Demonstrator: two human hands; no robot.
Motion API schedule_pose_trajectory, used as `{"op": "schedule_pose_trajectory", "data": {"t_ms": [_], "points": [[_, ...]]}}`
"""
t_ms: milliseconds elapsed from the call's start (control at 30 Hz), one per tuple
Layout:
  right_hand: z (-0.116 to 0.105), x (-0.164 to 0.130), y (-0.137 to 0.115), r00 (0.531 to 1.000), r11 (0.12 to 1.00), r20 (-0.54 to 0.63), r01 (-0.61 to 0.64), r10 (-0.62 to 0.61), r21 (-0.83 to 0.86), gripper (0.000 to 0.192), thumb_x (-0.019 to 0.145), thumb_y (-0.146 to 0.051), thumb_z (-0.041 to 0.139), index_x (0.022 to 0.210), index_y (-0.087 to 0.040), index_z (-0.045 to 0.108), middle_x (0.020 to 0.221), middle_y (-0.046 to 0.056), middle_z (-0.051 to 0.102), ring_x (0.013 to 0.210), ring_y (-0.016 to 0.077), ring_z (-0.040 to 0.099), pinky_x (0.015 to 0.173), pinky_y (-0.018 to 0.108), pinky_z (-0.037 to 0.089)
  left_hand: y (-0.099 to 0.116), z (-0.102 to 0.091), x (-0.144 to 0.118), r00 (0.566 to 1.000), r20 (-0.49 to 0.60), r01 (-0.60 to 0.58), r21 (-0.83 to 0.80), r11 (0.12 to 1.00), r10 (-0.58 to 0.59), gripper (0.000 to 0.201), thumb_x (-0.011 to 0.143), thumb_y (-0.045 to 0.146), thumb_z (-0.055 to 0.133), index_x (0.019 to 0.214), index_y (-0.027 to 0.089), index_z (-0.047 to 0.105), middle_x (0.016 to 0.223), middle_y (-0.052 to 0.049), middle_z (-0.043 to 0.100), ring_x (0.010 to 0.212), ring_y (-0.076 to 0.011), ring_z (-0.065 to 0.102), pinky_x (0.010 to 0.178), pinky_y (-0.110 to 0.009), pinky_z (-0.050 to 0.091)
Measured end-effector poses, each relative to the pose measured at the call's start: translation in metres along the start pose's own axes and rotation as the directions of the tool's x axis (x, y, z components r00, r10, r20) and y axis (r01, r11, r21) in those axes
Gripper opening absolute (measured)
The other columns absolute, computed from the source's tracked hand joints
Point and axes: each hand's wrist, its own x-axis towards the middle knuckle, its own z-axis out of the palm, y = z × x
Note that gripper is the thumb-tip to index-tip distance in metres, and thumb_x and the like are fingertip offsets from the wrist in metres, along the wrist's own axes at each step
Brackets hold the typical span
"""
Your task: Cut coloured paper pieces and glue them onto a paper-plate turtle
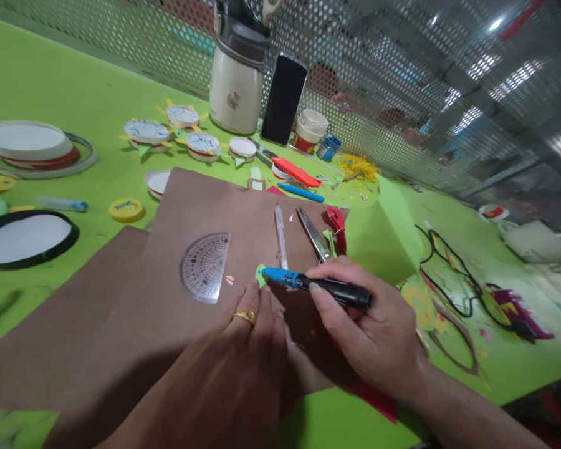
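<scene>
A blue marker with a black barrel (339, 292) lies in the closed fingers of my right hand (378, 324). Its blue end meets or nearly meets a small piece of green paper (260, 272). The fingertips of my left hand (247, 349), which wears a gold ring, hold that piece down on brown card (159, 268). A clear protractor (206, 268) lies left of the fingers. Beyond the marker are a white pen (280, 234) and metal scissors (314, 234), their handles partly hidden by my right hand.
Round white lids with paper points (147, 131) sit at the back left. A jug (237, 78), a leaning phone (284, 100) and a paint jar (311, 128) stand along the perforated screen. A red-handled cutter (297, 171), green paper (381, 227) and black-framed glasses (458, 268) lie around the card.
</scene>
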Motion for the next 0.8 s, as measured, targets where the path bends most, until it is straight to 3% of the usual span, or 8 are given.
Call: {"op": "schedule_pose_trajectory", "data": {"t_ms": [267,400,800], "points": [[0.0004,-0.0050,0.0014,0.999,1.000,-0.047,0.008,-0.007,0.007,0.012,0.083,-0.015,0.061,0.093,-0.021,0.062,0.084,-0.002,0.066,0.078,0.0102,0.062,0.073,0.020,0.048,-0.0019,0.0018,-0.0013,0.999,0.038,-0.004,-0.007,1.000,0.004,0.040,0.079,0.029,0.057,0.112,0.009,0.066,0.119,-0.016,0.064,0.120,-0.0293,0.049,0.107,-0.039,0.028],[0.0013,-0.0063,0.0031,0.996,1.000,-0.086,-0.006,0.007,0.016,0.015,0.083,-0.014,0.062,0.096,-0.023,0.062,0.087,-0.002,0.066,0.083,0.0105,0.062,0.075,0.020,0.048,-0.0034,0.0010,-0.0019,1.000,-0.005,0.003,0.021,1.000,-0.003,0.037,0.081,0.027,0.053,0.109,0.008,0.067,0.118,-0.016,0.064,0.117,-0.0289,0.049,0.103,-0.038,0.030],[-0.0010,-0.0013,0.0009,1.000,1.000,0.014,0.010,-0.010,0.005,0.012,0.084,-0.015,0.060,0.096,-0.019,0.062,0.086,0.001,0.066,0.077,0.0114,0.062,0.071,0.023,0.048,-0.0002,-0.0038,0.0034,1.000,0.005,0.008,0.008,1.000,-0.009,0.030,0.082,0.023,0.050,0.101,0.012,0.070,0.114,-0.013,0.067,0.116,-0.0271,0.050,0.107,-0.038,0.025]]}}
